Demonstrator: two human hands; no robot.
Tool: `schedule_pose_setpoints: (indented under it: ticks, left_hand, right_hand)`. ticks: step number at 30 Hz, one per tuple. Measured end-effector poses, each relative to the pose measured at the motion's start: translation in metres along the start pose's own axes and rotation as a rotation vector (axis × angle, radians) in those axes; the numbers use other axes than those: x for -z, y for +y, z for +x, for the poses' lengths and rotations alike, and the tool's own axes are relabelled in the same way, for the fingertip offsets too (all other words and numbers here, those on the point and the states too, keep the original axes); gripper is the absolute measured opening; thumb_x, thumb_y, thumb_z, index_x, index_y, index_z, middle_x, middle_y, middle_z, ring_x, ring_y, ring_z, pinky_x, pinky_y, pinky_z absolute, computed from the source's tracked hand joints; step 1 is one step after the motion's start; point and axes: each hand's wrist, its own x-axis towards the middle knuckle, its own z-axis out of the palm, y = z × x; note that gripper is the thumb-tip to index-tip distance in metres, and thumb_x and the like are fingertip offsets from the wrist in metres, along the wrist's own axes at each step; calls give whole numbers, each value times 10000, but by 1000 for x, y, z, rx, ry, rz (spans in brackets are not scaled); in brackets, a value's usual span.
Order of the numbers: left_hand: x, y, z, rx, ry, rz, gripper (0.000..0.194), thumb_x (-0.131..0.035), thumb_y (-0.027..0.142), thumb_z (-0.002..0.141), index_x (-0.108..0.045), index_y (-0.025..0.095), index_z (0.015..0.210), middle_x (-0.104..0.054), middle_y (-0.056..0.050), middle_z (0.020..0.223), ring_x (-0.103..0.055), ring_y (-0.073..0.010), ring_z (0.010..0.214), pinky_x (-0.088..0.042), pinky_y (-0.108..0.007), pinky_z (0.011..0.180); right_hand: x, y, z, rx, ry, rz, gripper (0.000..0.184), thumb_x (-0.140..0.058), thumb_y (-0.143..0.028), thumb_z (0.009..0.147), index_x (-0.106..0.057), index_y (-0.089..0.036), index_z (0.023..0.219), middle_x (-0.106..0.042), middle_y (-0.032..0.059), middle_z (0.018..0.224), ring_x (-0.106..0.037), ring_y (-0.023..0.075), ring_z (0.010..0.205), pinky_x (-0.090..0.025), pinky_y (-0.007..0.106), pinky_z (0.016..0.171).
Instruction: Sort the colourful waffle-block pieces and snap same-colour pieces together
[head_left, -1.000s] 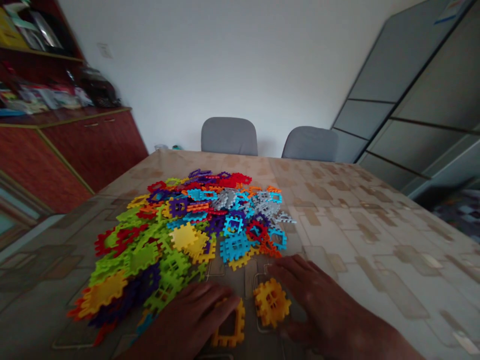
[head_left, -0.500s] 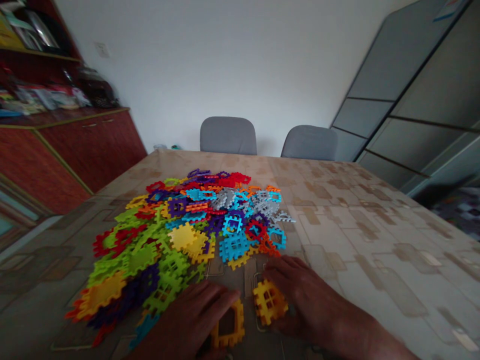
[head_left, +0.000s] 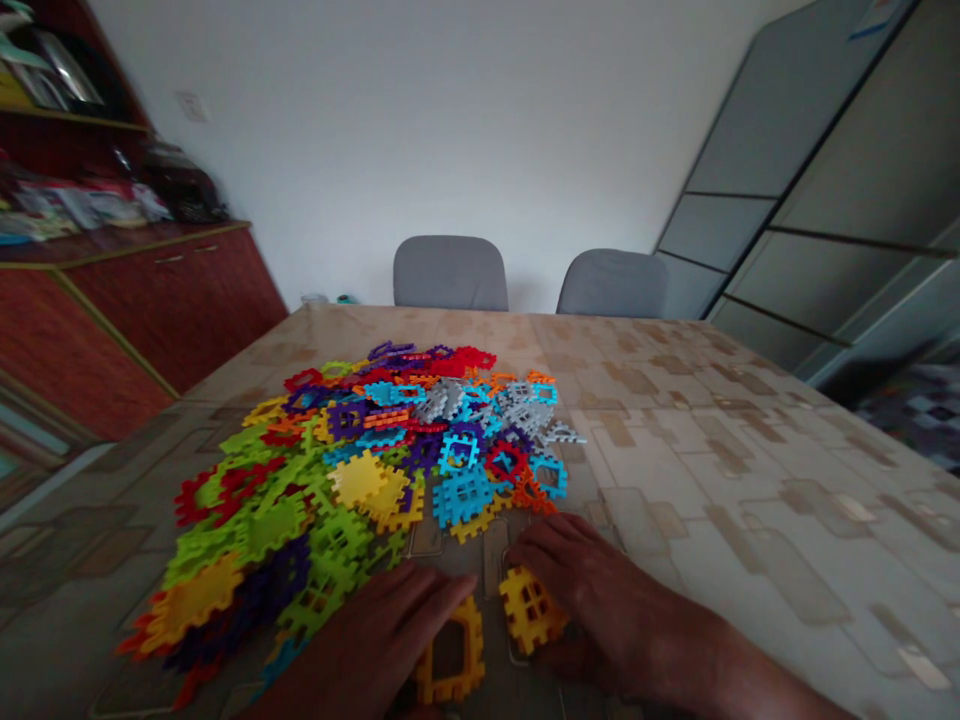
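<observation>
Seen from the head camera, two bare hands work at the near edge of a beige patterned table (head_left: pixel 750 470), just in front of a heap of multicoloured plastic interlocking tiles (head_left: pixel 360 470). Just in front of the heap, the right hand (head_left: pixel 600 605) curls over a yellow square plastic tile with a grid of small windows (head_left: pixel 529 608); fingers reach around its far edge and the thumb lies beneath its near edge, so the hand grips the tile, which sits tilted above the table surface. Beside that piece, on the heap's near side, the left hand (head_left: pixel 382 645) lies flat and open, palm down, its fingers resting on the left side of a yellow open-frame plastic tile with notched edges (head_left: pixel 454 655) that lies flat on the table. The two yellow pieces sit close together but apart. Beyond the heap, two grey upholstered chairs (head_left: pixel 450 272) stand at the table's far edge against a white wall. Left of the heap stands a red-brown wooden sideboard (head_left: pixel 150 300) with cluttered shelves; right of it, a tall grey cabinet (head_left: pixel 825 180).
</observation>
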Motion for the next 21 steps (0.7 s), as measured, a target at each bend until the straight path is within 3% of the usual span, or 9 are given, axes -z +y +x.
schedule_pose_setpoints:
  ticks: [5, 12, 16, 21]
  left_hand:
    - [-2, -2, -1, 1, -7, -4, 721, -774, 356, 820, -493, 317, 1483, -604, -50, 1443, -564, -285, 1290, -410, -354, 1125]
    - [1, 2, -2, 17, -17, 13, 808, -805, 227, 711, -521, 317, 1462, -615, -42, 1430, -574, -297, 1271, -432, -349, 1105]
    - [2, -2, -4, -19, -29, 11, 740, -782, 320, 795, -498, 311, 1479, -605, -50, 1442, -569, -287, 1284, -419, -346, 1121]
    - [-3, -10, -5, -39, 3, 14, 757, -753, 265, 813, -450, 349, 1502, -587, -25, 1462, -553, -273, 1308, -396, -342, 1143]
  right_hand:
    - [-4, 3, 0, 1, 63, 1, 572, -856, -353, 739, -627, -177, 1233, -637, 72, 1258, -531, 268, 1177, -353, 387, 1081]
    - [-3, 0, -1, -40, 11, 4, 649, -841, -336, 755, -588, -146, 1322, -621, 115, 1322, -522, 292, 1228, -346, 417, 1115]
    - [-4, 1, 1, -27, -12, 17, 741, -837, -281, 756, -524, -120, 1408, -595, 140, 1381, -490, 295, 1296, -311, 412, 1158]
    - [-10, 3, 2, -31, 8, 14, 823, -859, -373, 747, -496, -114, 1439, -598, 175, 1376, -512, 323, 1276, -340, 447, 1142]
